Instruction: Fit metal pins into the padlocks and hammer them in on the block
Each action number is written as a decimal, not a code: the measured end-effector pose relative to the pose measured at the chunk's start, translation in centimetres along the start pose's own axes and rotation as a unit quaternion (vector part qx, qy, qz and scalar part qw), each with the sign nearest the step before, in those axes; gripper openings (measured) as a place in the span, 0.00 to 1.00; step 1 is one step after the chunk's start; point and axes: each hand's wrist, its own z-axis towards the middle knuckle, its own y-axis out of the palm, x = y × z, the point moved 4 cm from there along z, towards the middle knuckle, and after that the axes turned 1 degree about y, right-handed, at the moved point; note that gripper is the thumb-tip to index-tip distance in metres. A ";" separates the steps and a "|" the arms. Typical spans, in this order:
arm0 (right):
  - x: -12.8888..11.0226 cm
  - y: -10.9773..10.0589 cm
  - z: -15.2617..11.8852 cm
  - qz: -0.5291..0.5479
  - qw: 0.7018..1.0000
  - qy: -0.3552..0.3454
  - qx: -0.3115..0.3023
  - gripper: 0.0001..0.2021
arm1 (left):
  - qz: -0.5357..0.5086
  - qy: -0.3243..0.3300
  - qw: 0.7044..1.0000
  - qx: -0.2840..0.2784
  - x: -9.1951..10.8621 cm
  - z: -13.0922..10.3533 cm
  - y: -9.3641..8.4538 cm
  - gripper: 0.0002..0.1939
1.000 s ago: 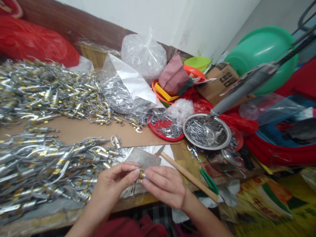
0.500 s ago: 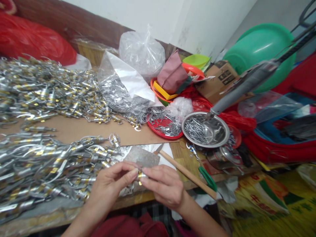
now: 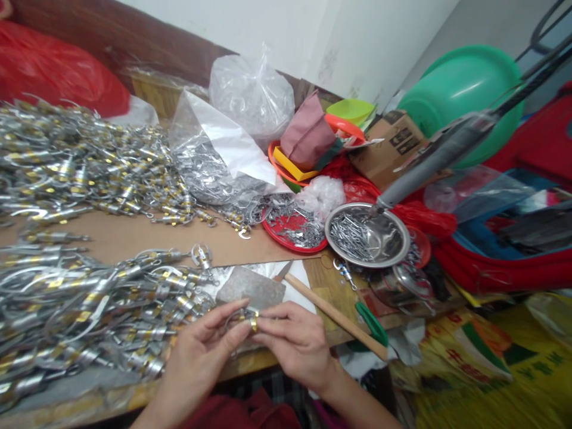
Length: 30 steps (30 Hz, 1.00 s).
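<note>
Above the front edge of the bench, my left hand (image 3: 201, 342) and my right hand (image 3: 297, 339) meet at a small silver-and-brass metal fitting (image 3: 254, 320). Left thumb and index finger pinch its left side, where a thin curved piece shows between them. The right fingertips close on the other end and cover much of it. Just behind the hands lies a flat grey metal block (image 3: 251, 287) on white paper. To the left spreads a heap of similar hooked fittings (image 3: 102, 298), silver with brass bands.
A wooden-handled tool (image 3: 335, 316) lies slanting at the right, near a green loop (image 3: 372, 322). Behind are a steel bowl of metal pins (image 3: 400, 253), a red plate of small metal parts (image 3: 283, 235) and another fittings pile (image 3: 80, 161). A grey rod (image 3: 429, 161) slants over the bowl.
The fitting has turned between my fingers, so more of its silver and brass shows. My left index finger has lifted away from the thumb a little. The view has shifted slightly.
</note>
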 end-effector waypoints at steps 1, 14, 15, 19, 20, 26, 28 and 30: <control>-0.1 -0.1 0.1 -0.008 1.000 -0.011 -0.010 0.08 | -0.016 -0.010 1.000 -0.001 0.0 0.0 0.0 0.18; -1.4 -0.3 0.0 -0.155 0.955 -0.242 -0.074 0.11 | 0.026 0.007 0.997 0.073 0.7 -0.1 -1.6 0.13; -1.4 -0.3 0.0 -0.152 0.956 -0.239 -0.071 0.11 | 0.041 0.017 0.996 0.074 0.8 -0.1 -1.7 0.15; -1.4 -0.3 -0.1 -0.120 0.969 -0.212 -0.037 0.11 | 0.038 0.053 0.995 0.071 1.2 -0.3 -1.6 0.19; -1.5 -0.3 -0.1 -0.105 0.975 -0.196 -0.028 0.10 | 0.024 0.061 0.995 0.073 1.3 -0.3 -1.4 0.21; -0.8 0.0 1.2 0.033 0.998 0.052 0.005 0.10 | 0.002 0.096 0.984 0.152 2.1 -0.3 -0.4 0.23; -0.1 0.3 1.8 0.052 0.992 0.110 0.020 0.07 | 0.039 0.131 0.975 0.174 2.4 0.2 0.0 0.22; 0.6 0.4 2.3 0.042 0.990 0.134 0.033 0.06 | 0.086 0.174 0.966 0.172 2.3 0.8 0.2 0.21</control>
